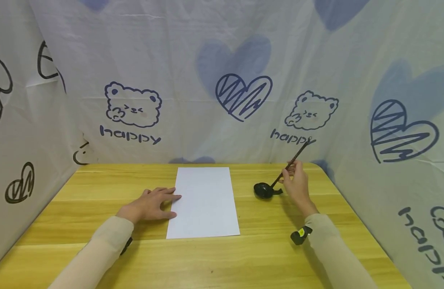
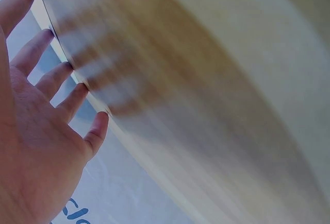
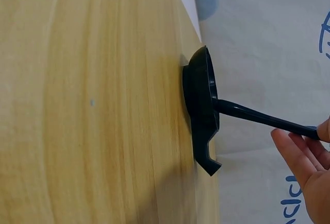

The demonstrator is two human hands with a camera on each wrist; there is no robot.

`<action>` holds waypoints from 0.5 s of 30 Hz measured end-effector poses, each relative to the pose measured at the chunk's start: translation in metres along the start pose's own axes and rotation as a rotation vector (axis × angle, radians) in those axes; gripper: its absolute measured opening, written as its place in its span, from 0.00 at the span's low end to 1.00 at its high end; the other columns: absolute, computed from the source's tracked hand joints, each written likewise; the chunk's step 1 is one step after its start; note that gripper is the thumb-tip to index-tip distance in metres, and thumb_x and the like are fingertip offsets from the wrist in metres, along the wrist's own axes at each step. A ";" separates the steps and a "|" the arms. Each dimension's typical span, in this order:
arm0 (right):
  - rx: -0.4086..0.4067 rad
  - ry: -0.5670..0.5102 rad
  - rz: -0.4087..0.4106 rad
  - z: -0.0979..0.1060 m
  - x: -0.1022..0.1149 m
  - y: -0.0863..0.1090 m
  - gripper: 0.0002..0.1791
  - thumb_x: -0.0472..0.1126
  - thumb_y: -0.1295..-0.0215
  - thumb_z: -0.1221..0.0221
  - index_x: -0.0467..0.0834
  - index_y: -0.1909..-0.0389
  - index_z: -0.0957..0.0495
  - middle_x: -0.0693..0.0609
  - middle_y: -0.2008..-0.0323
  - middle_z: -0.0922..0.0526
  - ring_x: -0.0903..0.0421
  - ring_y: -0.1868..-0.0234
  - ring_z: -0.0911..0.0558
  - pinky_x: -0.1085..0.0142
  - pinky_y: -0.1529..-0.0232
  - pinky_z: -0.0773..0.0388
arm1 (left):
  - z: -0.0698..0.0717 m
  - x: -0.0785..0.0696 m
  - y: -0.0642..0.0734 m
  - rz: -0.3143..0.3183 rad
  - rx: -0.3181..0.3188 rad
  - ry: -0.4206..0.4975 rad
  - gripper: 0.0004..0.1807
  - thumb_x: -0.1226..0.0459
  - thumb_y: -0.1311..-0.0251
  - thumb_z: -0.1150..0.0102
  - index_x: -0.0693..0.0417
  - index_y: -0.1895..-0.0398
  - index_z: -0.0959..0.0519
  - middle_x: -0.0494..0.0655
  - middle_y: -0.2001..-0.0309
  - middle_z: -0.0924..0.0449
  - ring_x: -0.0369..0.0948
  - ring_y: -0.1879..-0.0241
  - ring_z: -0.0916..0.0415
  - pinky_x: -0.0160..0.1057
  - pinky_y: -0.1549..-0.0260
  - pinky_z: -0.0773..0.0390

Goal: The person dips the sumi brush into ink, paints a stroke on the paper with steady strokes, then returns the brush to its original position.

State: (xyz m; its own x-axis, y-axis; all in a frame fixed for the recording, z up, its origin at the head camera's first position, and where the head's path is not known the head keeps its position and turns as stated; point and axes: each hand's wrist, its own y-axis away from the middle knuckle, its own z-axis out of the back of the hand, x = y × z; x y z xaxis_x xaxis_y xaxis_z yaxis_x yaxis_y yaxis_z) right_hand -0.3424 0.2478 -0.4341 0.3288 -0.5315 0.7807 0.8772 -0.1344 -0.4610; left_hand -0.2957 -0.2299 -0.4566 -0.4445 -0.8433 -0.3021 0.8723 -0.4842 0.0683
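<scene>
A sheet of white paper lies on the wooden table. The left hand rests at the paper's left edge with its fingers spread, and in the left wrist view the hand shows its fingertips at the table surface. In the right hand a slim dark calligraphy brush is pinched between thumb and fingers, slanting up and away to the right. The brush's lower end is inside a small black ink dish with a curved handle, so its tip is hidden by the rim.
The yellow wooden table ends at a pale cloth backdrop printed with hearts and bears. More cloth hangs along the left and right sides. A black device with a yellow mark is on the right wrist.
</scene>
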 end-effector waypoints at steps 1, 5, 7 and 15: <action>-0.003 0.004 -0.003 0.000 0.000 0.000 0.17 0.31 0.24 0.47 0.31 0.39 0.34 0.31 0.51 0.20 0.36 0.54 0.16 0.57 0.61 0.12 | 0.000 0.000 0.000 -0.003 -0.002 -0.003 0.38 0.38 0.37 0.39 0.42 0.26 0.27 0.57 0.21 0.38 0.62 0.23 0.42 0.76 0.32 0.47; -0.012 0.018 -0.005 0.000 0.000 -0.001 0.17 0.30 0.24 0.47 0.30 0.40 0.34 0.30 0.52 0.20 0.36 0.55 0.15 0.63 0.63 0.12 | 0.001 0.000 0.000 -0.003 -0.003 -0.001 0.38 0.38 0.37 0.38 0.42 0.26 0.27 0.57 0.21 0.38 0.62 0.23 0.42 0.76 0.32 0.47; -0.015 0.027 -0.007 0.000 0.000 -0.001 0.16 0.30 0.24 0.47 0.30 0.40 0.34 0.30 0.52 0.19 0.35 0.55 0.15 0.68 0.65 0.13 | 0.001 0.000 0.000 0.000 -0.002 0.000 0.38 0.38 0.37 0.38 0.42 0.26 0.27 0.57 0.21 0.38 0.62 0.23 0.42 0.76 0.32 0.47; -0.020 0.045 -0.012 0.001 -0.002 0.000 0.16 0.31 0.23 0.49 0.30 0.39 0.35 0.29 0.50 0.20 0.33 0.52 0.15 0.76 0.66 0.16 | 0.002 -0.001 0.001 0.001 0.002 -0.001 0.38 0.38 0.37 0.38 0.42 0.26 0.27 0.56 0.21 0.38 0.62 0.23 0.42 0.75 0.32 0.47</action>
State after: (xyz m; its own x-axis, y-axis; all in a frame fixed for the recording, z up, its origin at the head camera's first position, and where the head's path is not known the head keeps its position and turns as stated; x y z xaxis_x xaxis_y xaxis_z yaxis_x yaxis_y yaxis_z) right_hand -0.3432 0.2498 -0.4355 0.3022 -0.5666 0.7666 0.8736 -0.1572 -0.4605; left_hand -0.2944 -0.2299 -0.4540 -0.4433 -0.8442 -0.3014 0.8725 -0.4834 0.0705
